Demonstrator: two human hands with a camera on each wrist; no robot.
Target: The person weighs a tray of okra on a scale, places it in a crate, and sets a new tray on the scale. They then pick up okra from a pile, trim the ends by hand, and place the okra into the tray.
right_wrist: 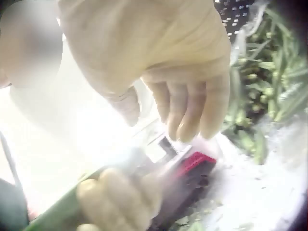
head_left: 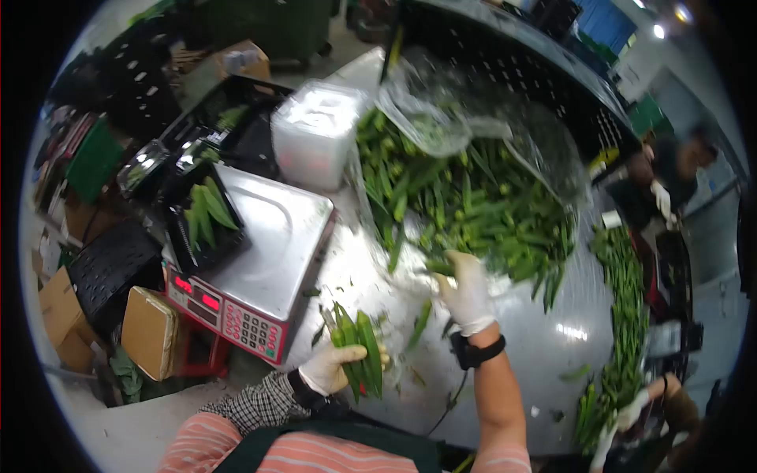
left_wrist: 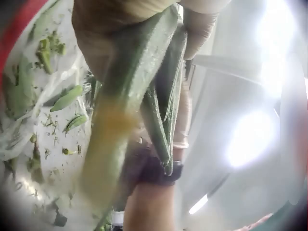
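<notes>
Gripping several okra pods point(head_left: 369, 347), the gloved left hand point(head_left: 327, 369) is holding them near the digital scale point(head_left: 268, 229), while the gloved right hand point(head_left: 467, 296), thumb and fingers apart, is hovering beside the okra heap point(head_left: 493, 221).

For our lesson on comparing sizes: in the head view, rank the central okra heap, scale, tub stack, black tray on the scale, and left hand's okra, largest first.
Central okra heap
Scale
Tub stack and black tray: too alike to rank
Okra in left hand

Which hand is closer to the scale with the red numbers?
Left. The left hand, holding okra, is near the scale, by its keypad; the right hand is farther, by the okra pile.
</notes>
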